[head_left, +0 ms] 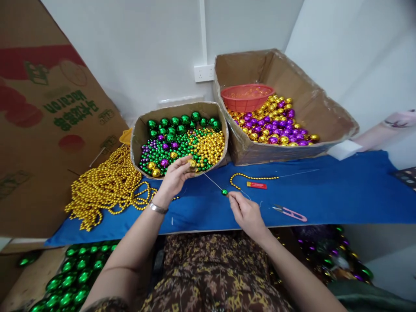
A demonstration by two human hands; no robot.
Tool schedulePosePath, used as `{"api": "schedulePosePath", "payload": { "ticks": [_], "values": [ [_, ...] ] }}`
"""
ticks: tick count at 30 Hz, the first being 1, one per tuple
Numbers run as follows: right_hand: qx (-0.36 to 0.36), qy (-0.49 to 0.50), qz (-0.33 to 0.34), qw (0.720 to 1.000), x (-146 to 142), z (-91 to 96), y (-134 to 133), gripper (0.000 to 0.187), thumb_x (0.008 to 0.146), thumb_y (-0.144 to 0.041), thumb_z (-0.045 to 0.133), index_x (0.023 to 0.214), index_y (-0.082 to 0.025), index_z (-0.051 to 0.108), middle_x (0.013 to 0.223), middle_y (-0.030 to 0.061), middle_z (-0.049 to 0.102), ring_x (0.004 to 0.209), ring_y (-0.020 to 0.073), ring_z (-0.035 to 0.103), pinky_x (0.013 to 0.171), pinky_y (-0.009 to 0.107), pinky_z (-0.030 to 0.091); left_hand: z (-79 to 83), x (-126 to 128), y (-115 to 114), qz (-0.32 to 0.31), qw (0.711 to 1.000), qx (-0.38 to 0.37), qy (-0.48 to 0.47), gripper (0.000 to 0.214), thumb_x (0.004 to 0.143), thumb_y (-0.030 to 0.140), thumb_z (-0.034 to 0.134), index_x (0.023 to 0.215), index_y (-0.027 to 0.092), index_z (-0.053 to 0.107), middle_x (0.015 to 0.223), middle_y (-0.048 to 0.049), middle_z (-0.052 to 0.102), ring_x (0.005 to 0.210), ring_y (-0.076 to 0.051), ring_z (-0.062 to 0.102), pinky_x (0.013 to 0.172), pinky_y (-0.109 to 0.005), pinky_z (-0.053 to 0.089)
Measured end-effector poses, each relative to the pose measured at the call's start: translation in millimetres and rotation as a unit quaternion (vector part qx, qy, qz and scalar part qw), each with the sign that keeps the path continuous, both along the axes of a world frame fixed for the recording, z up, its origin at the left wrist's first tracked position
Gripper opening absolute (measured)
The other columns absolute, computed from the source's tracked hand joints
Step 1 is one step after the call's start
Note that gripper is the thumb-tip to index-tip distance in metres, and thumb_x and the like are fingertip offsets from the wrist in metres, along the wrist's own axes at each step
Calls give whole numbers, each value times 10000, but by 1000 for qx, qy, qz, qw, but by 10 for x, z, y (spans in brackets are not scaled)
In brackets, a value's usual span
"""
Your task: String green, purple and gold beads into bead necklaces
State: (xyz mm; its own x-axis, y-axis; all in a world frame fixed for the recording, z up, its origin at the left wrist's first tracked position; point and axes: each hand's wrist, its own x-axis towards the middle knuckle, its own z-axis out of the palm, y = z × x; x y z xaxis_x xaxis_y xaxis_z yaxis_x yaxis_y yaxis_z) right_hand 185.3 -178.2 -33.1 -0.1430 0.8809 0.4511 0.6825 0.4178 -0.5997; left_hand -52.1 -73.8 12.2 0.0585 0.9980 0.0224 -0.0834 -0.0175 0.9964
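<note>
My left hand (175, 175) is closed in a pinch on a gold bead (192, 163) at the front rim of a small cardboard box (136, 134) of green, purple and gold beads. A thin needle (211, 181) runs from that bead down to a small green bead (224, 192). My right hand (247, 212) is closed, pinching the needle's lower end just right of the green bead. A thread with a short run of small gold beads (253, 177) trails off to the right on the blue cloth (341, 190).
A heap of gold bead strings (107, 186) lies left of the small box. A bigger cardboard box (292, 82) holds gold and purple beads and a red basket (247, 96). A red lighter (256, 185) and pink snips (290, 212) lie on the cloth. Green beads (69, 277) fill a container below left.
</note>
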Motion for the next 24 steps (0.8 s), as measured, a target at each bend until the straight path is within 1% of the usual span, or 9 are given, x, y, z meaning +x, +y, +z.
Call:
{"api": "schedulePosePath", "payload": {
  "ticks": [1, 3, 6, 9, 11, 18, 22, 24],
  "values": [
    [6, -5, 4, 1000, -16, -5, -3, 274, 1004, -292, 360, 1041, -194, 613, 818, 47, 720, 670, 145, 674, 646, 233, 481, -2, 46, -39, -6, 997, -34, -75, 355, 763, 322, 694, 1079, 177, 621, 943, -55, 663, 823, -170, 660, 752, -323, 532],
    [22, -18, 8, 1000, -42, -23, -7, 274, 1004, -278, 362, 1042, -190, 619, 832, 50, 726, 685, 147, 681, 661, 235, 485, -10, 132, -103, 0, 984, -72, -164, 301, 711, 263, 737, 972, 161, 624, 868, -44, 672, 811, -170, 674, 761, -316, 538],
    [37, -32, 5, 999, -52, -57, -11, 272, 1002, -266, 371, 1047, -188, 627, 861, 51, 735, 713, 148, 691, 673, 234, 489, -27, 230, -169, 18, 974, -74, -213, 258, 702, 229, 744, 907, 166, 600, 819, -32, 680, 818, -179, 687, 816, -345, 542],
    [38, -42, -2, 998, -34, -79, -19, 278, 1002, -269, 372, 1058, -191, 633, 872, 51, 739, 712, 147, 694, 672, 232, 490, -30, 284, -209, 29, 975, -53, -216, 237, 723, 234, 733, 901, 179, 586, 834, -26, 686, 850, -180, 688, 875, -382, 535],
    [40, -47, -5, 998, -20, -87, -22, 282, 1002, -270, 370, 1054, -192, 636, 863, 50, 741, 698, 145, 692, 662, 231, 486, -24, 301, -222, 27, 976, -48, -209, 241, 735, 247, 727, 926, 179, 595, 850, -30, 685, 874, -179, 684, 890, -384, 530],
    [44, -74, -19, 996, -21, -103, -4, 293, 1007, -261, 356, 1021, -200, 643, 832, 39, 742, 699, 147, 691, 636, 224, 457, -27, 325, -258, 31, 978, -40, -203, 269, 736, 255, 737, 969, 177, 629, 877, -29, 671, 883, -161, 669, 895, -364, 530],
    [55, -75, -33, 995, -60, -123, 20, 291, 1005, -256, 359, 1030, -192, 642, 837, 40, 743, 706, 146, 692, 641, 222, 453, -71, 418, -370, 25, 981, -11, -192, 283, 725, 232, 761, 972, 189, 630, 939, -23, 647, 885, -140, 648, 848, -328, 549],
    [53, -67, -41, 996, -79, -135, 29, 291, 1002, -258, 361, 1019, -190, 644, 804, 41, 737, 686, 145, 689, 628, 221, 452, -94, 471, -433, 13, 981, -6, -192, 295, 728, 237, 766, 984, 200, 622, 988, -28, 638, 921, -150, 642, 849, -340, 555]
  ]
}}
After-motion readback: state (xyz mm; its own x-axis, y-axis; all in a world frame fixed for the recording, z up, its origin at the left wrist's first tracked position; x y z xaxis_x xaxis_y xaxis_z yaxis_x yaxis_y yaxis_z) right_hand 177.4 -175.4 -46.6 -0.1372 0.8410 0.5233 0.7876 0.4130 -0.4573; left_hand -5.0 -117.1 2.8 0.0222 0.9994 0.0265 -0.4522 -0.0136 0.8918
